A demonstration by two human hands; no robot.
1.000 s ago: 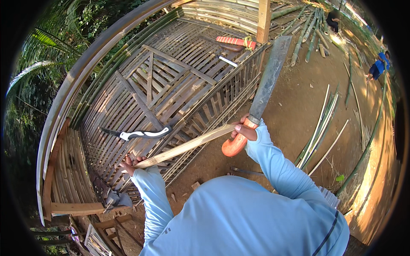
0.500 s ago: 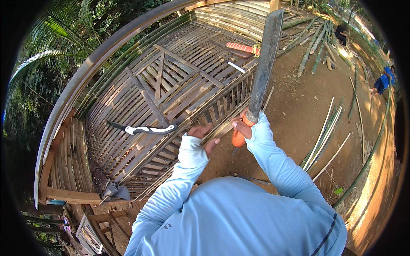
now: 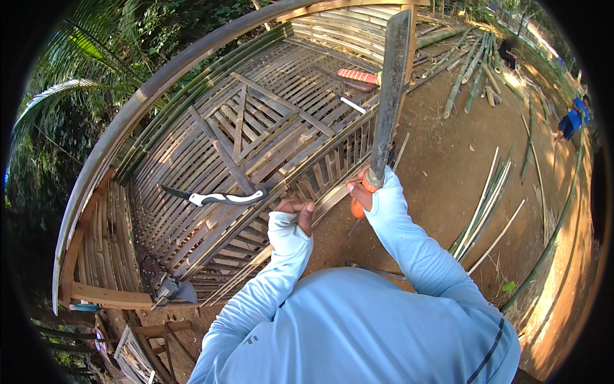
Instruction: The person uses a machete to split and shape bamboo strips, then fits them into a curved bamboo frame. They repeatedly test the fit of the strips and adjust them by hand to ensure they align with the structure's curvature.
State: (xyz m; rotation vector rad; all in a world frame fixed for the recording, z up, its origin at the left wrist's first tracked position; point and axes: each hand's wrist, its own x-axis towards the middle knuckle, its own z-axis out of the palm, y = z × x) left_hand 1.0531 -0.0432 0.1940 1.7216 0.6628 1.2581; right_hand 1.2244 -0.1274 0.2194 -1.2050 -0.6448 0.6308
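There's the machete (image 3: 389, 83), broad, dark, mottled metal pointing away from you, your right hand (image 3: 360, 190) wrapped around its smooth orange handle. A pale, flat strip (image 3: 329, 201) runs between your hands; your left hand (image 3: 294, 211) curls beside it, grip unclear. Beyond, the ribbed bamboo platform (image 3: 173, 157) carries a white-and-black-handled saw (image 3: 220, 197).

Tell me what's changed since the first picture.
The left hand has moved right, closer to the right hand; its grip on the pale strip is unclear. The machete has swung from a rightward slant to nearly upright. Its orange handle stays in the right hand; the black-and-white tool still lies on the slats.
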